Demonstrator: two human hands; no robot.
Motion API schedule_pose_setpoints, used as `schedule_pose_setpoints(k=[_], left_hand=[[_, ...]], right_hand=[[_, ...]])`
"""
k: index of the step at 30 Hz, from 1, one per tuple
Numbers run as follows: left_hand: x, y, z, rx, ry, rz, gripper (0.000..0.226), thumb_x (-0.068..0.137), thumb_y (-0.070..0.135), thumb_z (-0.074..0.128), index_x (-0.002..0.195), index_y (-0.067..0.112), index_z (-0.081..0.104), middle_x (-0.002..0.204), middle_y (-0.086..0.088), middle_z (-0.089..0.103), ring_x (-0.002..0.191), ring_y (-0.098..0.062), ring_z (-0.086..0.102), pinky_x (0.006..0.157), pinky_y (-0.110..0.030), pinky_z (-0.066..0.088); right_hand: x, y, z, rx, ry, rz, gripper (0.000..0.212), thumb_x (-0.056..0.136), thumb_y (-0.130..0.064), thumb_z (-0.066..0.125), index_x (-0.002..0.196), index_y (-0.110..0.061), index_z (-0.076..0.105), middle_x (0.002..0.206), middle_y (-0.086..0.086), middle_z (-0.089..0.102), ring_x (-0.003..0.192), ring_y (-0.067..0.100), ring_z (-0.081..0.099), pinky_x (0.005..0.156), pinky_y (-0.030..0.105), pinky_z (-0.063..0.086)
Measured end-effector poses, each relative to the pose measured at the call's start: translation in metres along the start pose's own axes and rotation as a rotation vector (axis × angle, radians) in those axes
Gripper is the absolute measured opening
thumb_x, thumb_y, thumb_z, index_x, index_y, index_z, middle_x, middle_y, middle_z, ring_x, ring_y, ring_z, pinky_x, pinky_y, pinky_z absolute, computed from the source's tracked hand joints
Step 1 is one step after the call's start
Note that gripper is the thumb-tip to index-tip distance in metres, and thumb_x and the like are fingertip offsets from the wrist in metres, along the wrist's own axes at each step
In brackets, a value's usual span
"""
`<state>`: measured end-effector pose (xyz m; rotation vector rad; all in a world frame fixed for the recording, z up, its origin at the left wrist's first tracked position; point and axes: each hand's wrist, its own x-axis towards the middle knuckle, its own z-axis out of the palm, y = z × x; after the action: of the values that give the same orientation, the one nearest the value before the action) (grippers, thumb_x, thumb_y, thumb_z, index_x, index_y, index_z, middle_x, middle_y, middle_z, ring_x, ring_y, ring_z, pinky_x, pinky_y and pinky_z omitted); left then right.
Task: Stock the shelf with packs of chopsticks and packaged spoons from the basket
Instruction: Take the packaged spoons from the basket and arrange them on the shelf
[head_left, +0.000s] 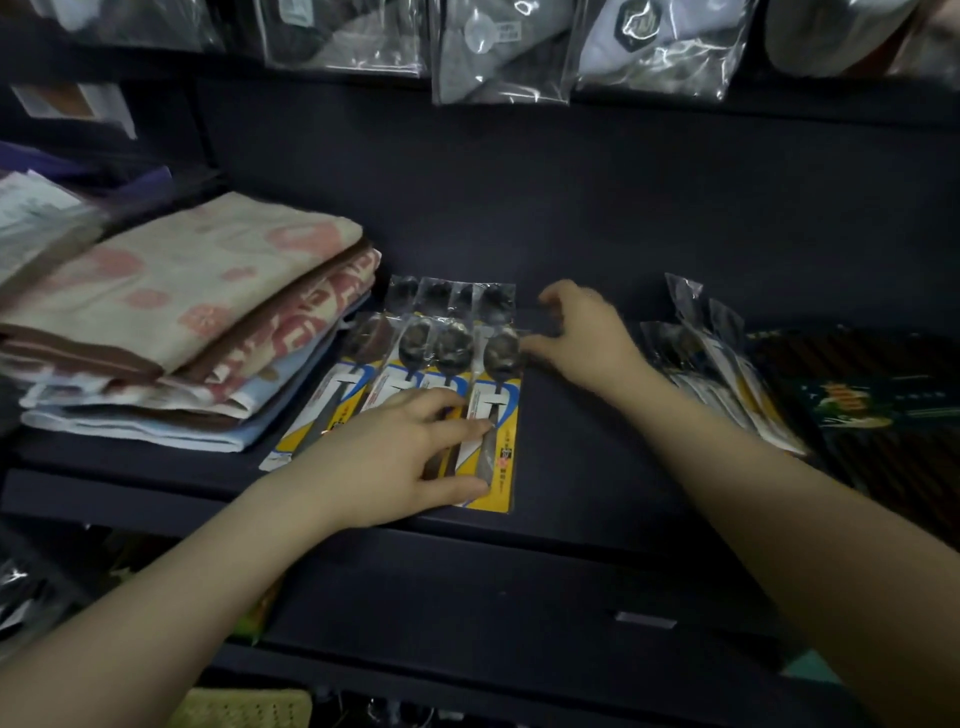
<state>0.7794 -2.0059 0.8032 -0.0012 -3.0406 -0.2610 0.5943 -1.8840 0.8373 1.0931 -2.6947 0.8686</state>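
On the dark navy shelf board (597, 218), a row of clear-plastic spoon packs with yellow, blue and white backing cards (415, 379) lies flat at the centre, bowls toward twelve o'clock and card ends toward six, overlapping side by side so each spoon shows. The left hand (395, 457) presses palm-down on the lower cards, fingers spread and gripping nothing, apparently to pin the row while it is squared up. The right hand (582, 338), at about two o'clock from the left one, touches the right edge of the outermost pack with loosely curled fingertips, seemingly nudging it into line; it is not clamped on anything that can be made out (the blur hides the fingertips). A stack of folded patterned towels in cream, pink and pale blue (192, 322) sits at nine o'clock, just beside the row. At three o'clock a second, untidy bunch of similar spoon packs (727, 374) leans against a dark printed pack (872, 400) whose lettering is unreadable. The card print is too small and blurred to read. The basket is out of view.
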Motion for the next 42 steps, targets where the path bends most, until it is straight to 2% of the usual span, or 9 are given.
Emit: schedule_pose_setpoints(k=[5, 10, 21, 26, 30, 33, 38, 40, 42], left_hand=[[0.006, 0.003, -0.005, -0.019, 0.086, 0.003, 0.084, 0.065, 0.084, 0.004, 0.109, 0.038, 0.059, 0.123, 0.009, 0.047, 0.114, -0.012, 0.045, 0.092, -0.030, 0.042], [0.020, 0.019, -0.008, 0.088, 0.182, -0.015, 0.069, 0.072, 0.069, 0.016, 0.095, 0.023, 0.063, 0.117, 0.004, 0.051, 0.111, -0.020, 0.047, 0.091, -0.035, 0.044], [0.082, 0.084, -0.005, -0.225, 0.152, 0.129, 0.062, 0.073, 0.063, 0.030, 0.108, 0.021, 0.060, 0.113, 0.004, 0.055, 0.103, -0.015, 0.056, 0.094, -0.036, 0.045], [0.102, 0.111, 0.006, -0.113, 0.013, 0.171, 0.054, 0.088, 0.050, 0.042, 0.138, 0.034, 0.032, 0.143, 0.004, 0.034, 0.127, -0.017, 0.040, 0.102, -0.037, 0.040], [0.114, 0.123, 0.016, -0.001, -0.149, 0.148, 0.061, 0.087, 0.057, 0.039, 0.141, 0.037, 0.021, 0.156, -0.001, 0.011, 0.141, -0.022, 0.021, 0.111, -0.036, 0.030], [0.116, 0.124, 0.015, -0.014, -0.169, 0.133, 0.059, 0.086, 0.057, 0.042, 0.139, 0.034, 0.029, 0.156, 0.001, 0.012, 0.138, -0.021, 0.027, 0.109, -0.034, 0.032], [0.116, 0.125, 0.016, 0.017, -0.158, 0.141, 0.056, 0.087, 0.054, 0.043, 0.138, 0.033, 0.031, 0.154, 0.004, 0.013, 0.133, -0.019, 0.035, 0.104, -0.031, 0.036], [0.116, 0.125, 0.018, -0.026, -0.178, 0.135, 0.055, 0.089, 0.051, 0.041, 0.139, 0.033, 0.027, 0.156, 0.004, 0.007, 0.138, -0.017, 0.026, 0.107, -0.027, 0.028], [0.120, 0.127, 0.014, -0.163, -0.169, 0.109, 0.048, 0.093, 0.044, 0.039, 0.137, 0.028, 0.034, 0.155, 0.003, 0.016, 0.138, -0.013, 0.026, 0.103, -0.015, 0.021]], right_hand=[[-0.010, 0.061, -0.065, -0.353, -0.007, 0.118, 0.046, 0.088, -0.026, 0.059, 0.124, 0.000, 0.049, 0.127, 0.025, 0.052, 0.117, 0.039, 0.049, 0.095, 0.037, 0.040], [-0.027, 0.094, -0.073, -0.315, -0.156, 0.351, 0.047, 0.097, -0.030, 0.044, 0.126, 0.007, 0.050, 0.128, 0.029, 0.055, 0.116, 0.042, 0.053, 0.094, 0.040, 0.043], [-0.051, 0.085, -0.077, -0.053, -0.026, 0.299, 0.032, 0.097, -0.009, 0.038, 0.121, -0.001, 0.056, 0.124, 0.023, 0.060, 0.113, 0.038, 0.055, 0.088, 0.037, 0.045], [-0.047, 0.104, -0.085, 0.088, -0.056, 0.375, 0.024, 0.093, -0.022, 0.053, 0.093, -0.001, 0.064, 0.091, 0.016, 0.063, 0.091, 0.029, 0.057, 0.077, 0.036, 0.047], [-0.034, 0.108, -0.075, 0.141, -0.131, 0.469, 0.048, 0.082, -0.029, 0.070, 0.117, 0.002, 0.059, 0.119, 0.017, 0.063, 0.109, 0.033, 0.059, 0.093, 0.044, 0.050], [-0.024, 0.108, -0.080, 0.206, -0.212, 0.582, 0.067, 0.077, -0.027, 0.075, 0.131, 0.002, 0.048, 0.133, 0.015, 0.054, 0.119, 0.032, 0.052, 0.096, 0.038, 0.045], [-0.027, 0.106, -0.080, 0.209, -0.361, 0.521, 0.039, 0.082, -0.021, 0.070, 0.108, 0.005, 0.060, 0.094, 0.016, 0.064, 0.077, 0.028, 0.061, 0.073, 0.034, 0.049], [-0.028, 0.106, -0.089, 0.043, -0.290, 0.417, 0.020, 0.086, -0.017, 0.061, 0.088, 0.003, 0.063, 0.083, 0.017, 0.064, 0.073, 0.028, 0.061, 0.070, 0.035, 0.051], [-0.030, 0.106, -0.102, 0.055, -0.146, 0.342, 0.024, 0.090, -0.014, 0.050, 0.068, -0.004, 0.051, 0.060, 0.008, 0.050, 0.052, 0.017, 0.049, 0.052, 0.028, 0.041]])
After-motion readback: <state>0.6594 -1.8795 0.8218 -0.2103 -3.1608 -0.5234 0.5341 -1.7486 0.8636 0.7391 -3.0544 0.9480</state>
